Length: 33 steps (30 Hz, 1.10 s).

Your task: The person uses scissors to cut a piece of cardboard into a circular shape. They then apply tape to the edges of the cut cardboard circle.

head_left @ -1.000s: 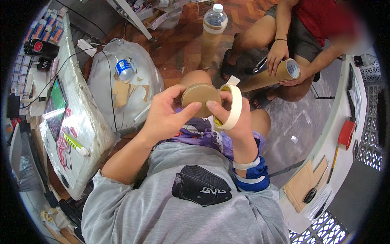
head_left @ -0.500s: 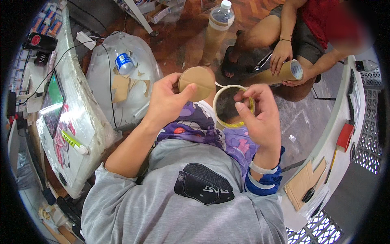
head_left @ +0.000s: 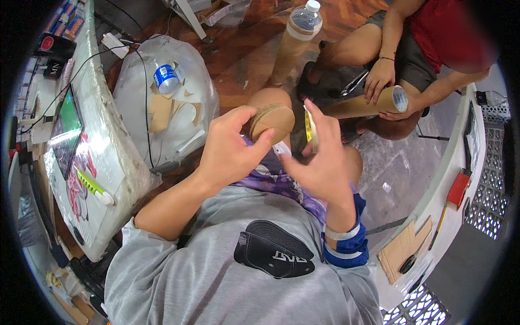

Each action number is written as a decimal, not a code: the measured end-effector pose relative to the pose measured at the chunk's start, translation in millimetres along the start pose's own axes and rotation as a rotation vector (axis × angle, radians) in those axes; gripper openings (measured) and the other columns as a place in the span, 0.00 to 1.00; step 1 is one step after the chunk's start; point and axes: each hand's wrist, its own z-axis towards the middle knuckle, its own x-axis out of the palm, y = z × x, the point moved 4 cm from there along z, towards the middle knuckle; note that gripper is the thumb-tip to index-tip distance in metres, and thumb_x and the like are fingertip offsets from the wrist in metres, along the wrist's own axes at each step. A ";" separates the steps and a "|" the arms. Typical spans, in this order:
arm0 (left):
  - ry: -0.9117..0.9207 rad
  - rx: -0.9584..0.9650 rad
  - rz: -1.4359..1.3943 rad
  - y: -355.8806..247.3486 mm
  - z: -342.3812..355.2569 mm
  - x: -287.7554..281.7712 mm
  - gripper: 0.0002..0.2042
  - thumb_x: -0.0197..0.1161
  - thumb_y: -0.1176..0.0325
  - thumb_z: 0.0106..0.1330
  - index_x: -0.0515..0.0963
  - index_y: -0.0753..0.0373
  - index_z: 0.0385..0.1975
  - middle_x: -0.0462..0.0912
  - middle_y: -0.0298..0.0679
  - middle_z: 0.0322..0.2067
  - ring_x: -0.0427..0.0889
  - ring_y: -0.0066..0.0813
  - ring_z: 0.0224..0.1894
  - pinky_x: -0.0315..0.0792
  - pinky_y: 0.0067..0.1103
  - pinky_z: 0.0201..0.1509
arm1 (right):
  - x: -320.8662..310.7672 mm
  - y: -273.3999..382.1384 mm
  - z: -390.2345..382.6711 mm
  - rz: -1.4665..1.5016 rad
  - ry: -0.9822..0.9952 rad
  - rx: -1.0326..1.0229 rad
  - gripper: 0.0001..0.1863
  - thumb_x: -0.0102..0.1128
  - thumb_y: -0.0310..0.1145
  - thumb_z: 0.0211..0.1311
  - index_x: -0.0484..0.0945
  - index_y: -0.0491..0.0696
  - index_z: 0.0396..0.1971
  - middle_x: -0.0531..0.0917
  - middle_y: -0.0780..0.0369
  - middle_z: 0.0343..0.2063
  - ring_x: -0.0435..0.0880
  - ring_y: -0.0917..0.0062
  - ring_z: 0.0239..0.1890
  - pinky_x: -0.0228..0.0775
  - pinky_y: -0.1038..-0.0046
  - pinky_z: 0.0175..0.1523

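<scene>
My left hand [head_left: 227, 143] grips a thick round stack of cardboard discs [head_left: 277, 123] between thumb and fingers, its corrugated edge turned partly toward me. Close to its right, my right hand [head_left: 326, 167] has a roll of tape [head_left: 310, 129] hooked on its fingers. That roll appears nearly edge-on, pale outside with a yellow part, and the fingers hide some of it. My right thumb points toward the discs, and the hand is slightly blurred. Both hands are raised above my lap.
At the far right, a seated person's hands hold a cardboard tube [head_left: 368, 104]. Another tube with a plastic bottle [head_left: 306, 21] stands ahead. Left lies a plastic-wrapped table with a green cutter [head_left: 95, 187]; beyond it, cardboard scraps [head_left: 160, 112]. Scissors [head_left: 407, 264] rest on the right table.
My right hand has moved left, nearer the discs, and the tape roll has turned from face-on to nearly edge-on. The disc stack has shifted slightly right and tilted, showing its edge.
</scene>
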 end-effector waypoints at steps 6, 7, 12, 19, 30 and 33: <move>-0.045 -0.008 0.068 -1.4 -8.9 5.4 0.13 0.68 0.73 0.52 0.78 0.71 0.36 0.83 0.44 0.28 0.81 0.25 0.31 0.75 0.23 0.36 | 30.4 4.8 2.0 -0.269 -0.059 -0.140 0.49 0.75 0.38 0.38 0.61 0.47 0.64 0.73 0.47 0.48 0.79 0.52 0.45 0.75 0.58 0.49; -0.044 -0.010 0.072 -1.0 -8.9 5.2 0.13 0.68 0.73 0.52 0.78 0.71 0.36 0.83 0.45 0.28 0.82 0.26 0.31 0.75 0.23 0.36 | 31.5 4.8 2.7 -0.263 -0.069 -0.148 0.47 0.75 0.38 0.39 0.63 0.46 0.63 0.74 0.47 0.47 0.80 0.52 0.45 0.75 0.58 0.48; -0.046 -0.008 0.086 0.4 -8.1 2.9 0.13 0.68 0.73 0.51 0.79 0.71 0.36 0.82 0.46 0.28 0.82 0.29 0.31 0.75 0.24 0.37 | 33.9 5.4 4.7 -0.308 -0.054 -0.131 0.40 0.73 0.39 0.40 0.68 0.47 0.58 0.77 0.46 0.47 0.81 0.51 0.45 0.76 0.58 0.46; -0.020 -0.057 0.042 -1.3 -7.3 4.6 0.12 0.69 0.72 0.54 0.78 0.70 0.36 0.82 0.43 0.28 0.82 0.28 0.32 0.74 0.23 0.37 | 35.0 4.7 7.4 -0.333 -0.061 -0.120 0.40 0.73 0.40 0.39 0.70 0.49 0.57 0.77 0.48 0.46 0.81 0.52 0.43 0.76 0.58 0.44; 0.509 -0.552 -1.145 36.8 -5.1 2.0 0.12 0.64 0.65 0.66 0.71 0.62 0.43 0.78 0.37 0.41 0.79 0.26 0.45 0.75 0.27 0.49 | 25.7 8.6 1.8 -0.250 -0.046 -0.158 0.41 0.76 0.42 0.34 0.73 0.48 0.55 0.76 0.50 0.44 0.82 0.56 0.42 0.76 0.60 0.43; 0.534 -0.560 -1.131 42.0 -7.7 6.1 0.18 0.66 0.63 0.64 0.70 0.64 0.47 0.78 0.41 0.44 0.80 0.32 0.48 0.75 0.31 0.54 | 26.6 9.0 -0.4 -0.223 -0.042 -0.186 0.41 0.76 0.42 0.34 0.72 0.48 0.56 0.75 0.49 0.46 0.82 0.56 0.43 0.76 0.60 0.44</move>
